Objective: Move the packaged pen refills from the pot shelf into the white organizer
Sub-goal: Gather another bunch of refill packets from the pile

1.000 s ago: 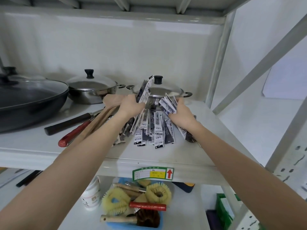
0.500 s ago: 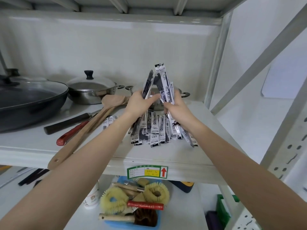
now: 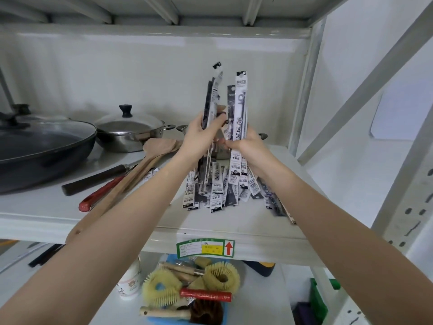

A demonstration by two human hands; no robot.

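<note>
Holding two upright bundles of long, narrow black-and-white packaged pen refills above the shelf, both hands meet near the middle of the head view. The left hand (image 3: 199, 134) has its fingers curled round one bundle (image 3: 212, 99); the right hand (image 3: 246, 146) pinches the other bundle (image 3: 240, 106) from below, the two bundles just beside each other. Too many to count, the remaining refill packets (image 3: 218, 193) lie fanned in a loose heap on the white metal shelf (image 3: 42, 207), near its front edge and towards its right end, under both wrists.

Three pots stand along the shelf's back: a wide black pan with a glass lid (image 3: 42, 146) at the left end, a steel lidded pot with a black knob (image 3: 131, 130) beside it, and a second steel pot (image 3: 262, 136) mostly hidden behind the hands. Between pan and heap lie a pale wooden spatula (image 3: 159, 151), a dark-handled tool (image 3: 93, 179) and a red-handled tool (image 3: 100, 195). A green, yellow and red label (image 3: 205, 248) sits on the shelf's front edge. Below, a blue tray (image 3: 161, 321) holds two yellow bristly scrubbers (image 3: 161, 289), wooden-handled brushes and a red handle; a white bottle (image 3: 130, 280) stands left of it.
</note>
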